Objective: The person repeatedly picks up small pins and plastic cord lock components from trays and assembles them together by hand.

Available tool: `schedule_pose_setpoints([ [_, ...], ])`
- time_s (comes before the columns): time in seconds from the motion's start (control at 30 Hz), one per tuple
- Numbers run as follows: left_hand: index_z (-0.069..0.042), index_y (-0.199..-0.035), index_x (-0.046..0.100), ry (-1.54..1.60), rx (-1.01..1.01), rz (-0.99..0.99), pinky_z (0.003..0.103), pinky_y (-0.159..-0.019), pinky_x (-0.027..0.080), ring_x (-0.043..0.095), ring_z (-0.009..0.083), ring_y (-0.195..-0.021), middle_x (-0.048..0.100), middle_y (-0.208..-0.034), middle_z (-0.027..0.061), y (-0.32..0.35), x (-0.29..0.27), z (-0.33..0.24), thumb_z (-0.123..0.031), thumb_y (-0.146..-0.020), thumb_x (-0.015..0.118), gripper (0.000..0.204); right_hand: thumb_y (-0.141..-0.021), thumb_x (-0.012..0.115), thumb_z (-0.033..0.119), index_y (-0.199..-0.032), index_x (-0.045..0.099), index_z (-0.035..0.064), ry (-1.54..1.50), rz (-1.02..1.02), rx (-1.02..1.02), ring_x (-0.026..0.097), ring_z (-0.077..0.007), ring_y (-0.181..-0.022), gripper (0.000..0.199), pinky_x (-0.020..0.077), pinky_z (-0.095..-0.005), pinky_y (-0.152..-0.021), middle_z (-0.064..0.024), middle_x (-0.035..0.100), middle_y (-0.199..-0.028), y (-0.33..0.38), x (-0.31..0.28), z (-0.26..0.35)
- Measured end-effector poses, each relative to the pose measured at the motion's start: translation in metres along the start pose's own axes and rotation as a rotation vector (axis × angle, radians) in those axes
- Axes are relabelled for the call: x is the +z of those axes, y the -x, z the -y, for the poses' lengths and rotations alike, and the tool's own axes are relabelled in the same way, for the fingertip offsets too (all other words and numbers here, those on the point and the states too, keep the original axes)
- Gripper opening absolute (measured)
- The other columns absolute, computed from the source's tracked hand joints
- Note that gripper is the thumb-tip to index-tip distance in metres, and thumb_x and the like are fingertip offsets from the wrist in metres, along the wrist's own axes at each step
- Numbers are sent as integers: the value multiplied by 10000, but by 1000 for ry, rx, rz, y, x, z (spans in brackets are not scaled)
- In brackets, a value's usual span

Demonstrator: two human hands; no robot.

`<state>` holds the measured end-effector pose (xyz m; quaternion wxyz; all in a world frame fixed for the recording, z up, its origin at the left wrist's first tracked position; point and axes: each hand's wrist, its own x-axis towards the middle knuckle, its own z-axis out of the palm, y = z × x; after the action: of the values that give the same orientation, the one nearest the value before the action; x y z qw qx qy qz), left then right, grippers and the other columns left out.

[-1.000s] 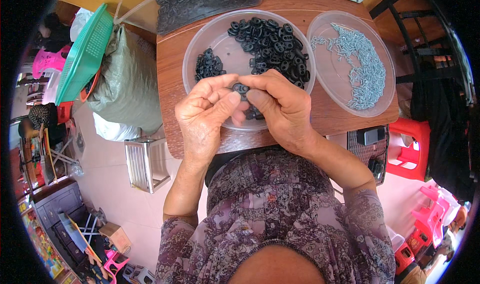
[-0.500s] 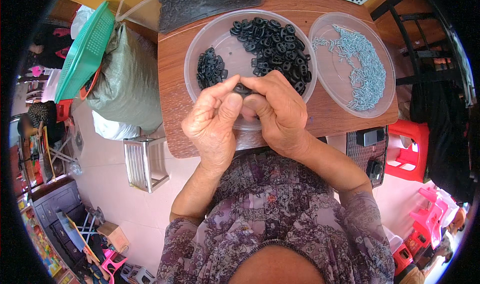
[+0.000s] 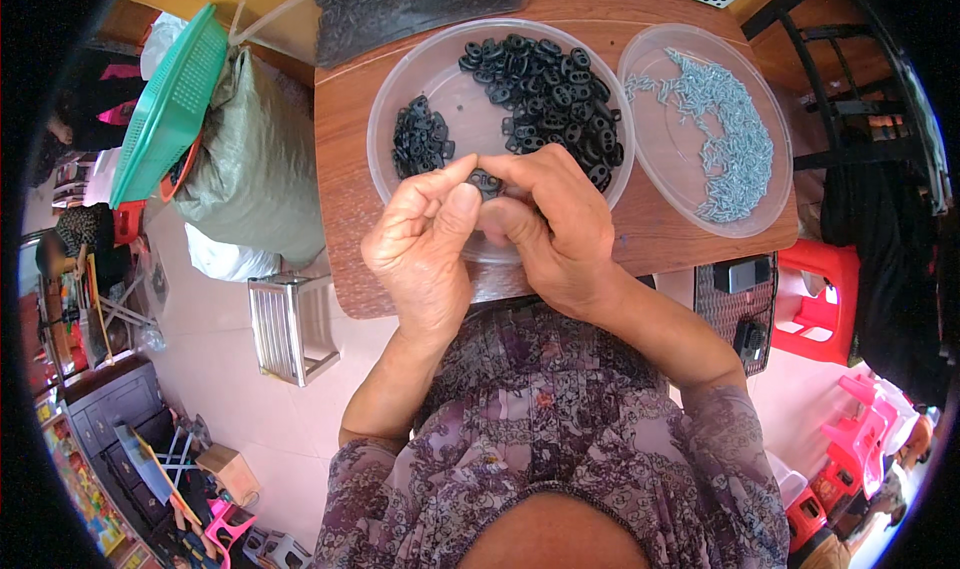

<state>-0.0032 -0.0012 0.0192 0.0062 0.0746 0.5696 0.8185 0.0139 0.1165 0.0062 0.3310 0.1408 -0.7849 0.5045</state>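
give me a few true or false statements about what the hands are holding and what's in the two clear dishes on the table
1. Both hands, left hand and right hand, pinch one small black plastic piece between their fingertips. True.
2. The large clear dish holds black pieces in two groups, a small pile on its left and a bigger one on its right. True.
3. The smaller clear dish on the right holds black pieces too. False: it holds small silvery metal pins.
4. The green plastic basket stands on the wooden table. False: it sits off the table's left side, on a grey sack.
5. The hands are over the floor. False: they are over the large dish's near rim.
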Motion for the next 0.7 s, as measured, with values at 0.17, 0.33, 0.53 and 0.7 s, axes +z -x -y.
schedule_pose_setpoints([
  [0.17,65,-1033,586,-12,10,19,181,-684,451,539,65,-742,614,-913,64,3,1,-3,-19,-834,604,218,-769,611,91,-953,557,-13,-30,-17,67,511,-291,-655,218,407,-355,-590,-135,562,-794,-1,-3,4],
  [0.33,53,-1043,588,13,85,9,189,-726,436,529,66,-787,611,-949,55,7,1,4,-48,-834,614,234,-770,612,89,-948,554,-15,0,-64,-15,509,-289,-651,214,405,-354,-585,-132,559,-798,0,2,5],
  [0.53,49,-1019,559,45,154,-26,223,-757,434,530,88,-821,605,-983,92,10,-1,17,-144,-837,626,274,-765,615,86,-950,545,-21,8,-100,-42,504,-292,-658,225,400,-357,-580,-134,548,-795,4,9,5],
  [0.7,35,-1018,556,42,180,-59,213,-733,428,514,82,-790,587,-913,57,9,1,22,-174,-840,625,283,-794,587,35,-962,556,-43,21,-116,-79,509,-240,-662,188,406,-307,-580,-119,566,-810,0,11,4],
])
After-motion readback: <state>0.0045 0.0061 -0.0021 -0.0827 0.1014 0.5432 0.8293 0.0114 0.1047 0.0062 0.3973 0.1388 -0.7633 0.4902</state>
